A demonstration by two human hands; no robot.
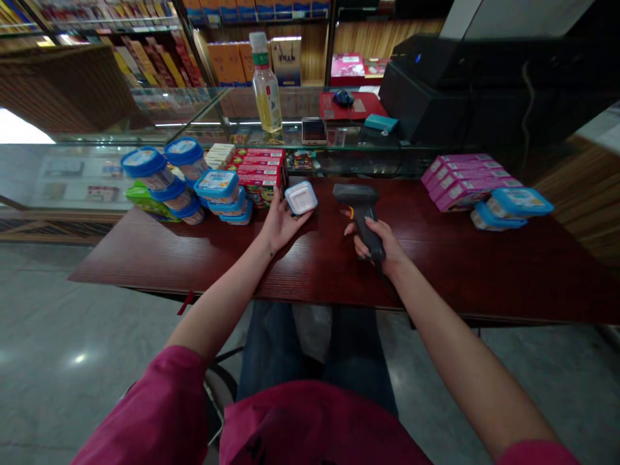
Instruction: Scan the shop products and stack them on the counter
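Note:
My left hand (279, 223) holds a small tub (301, 197) tilted on its side, its pale underside turned toward the scanner. My right hand (376, 242) is wrapped round the handle of a dark barcode scanner (361, 210), whose head points at the tub. Both rest low over the dark red wooden counter (310, 271). Just left of my left hand lie several blue-lidded tubs (186, 181) and a stack of red boxes (259, 169).
Pink boxes (460, 181) and two blue-lidded tubs (508, 208) sit at the right of the counter. Behind is a glass display case with a bottle (267, 87), a red pad with a mouse (345, 100) and a black till machine (465, 84). Stocked shelves stand beyond.

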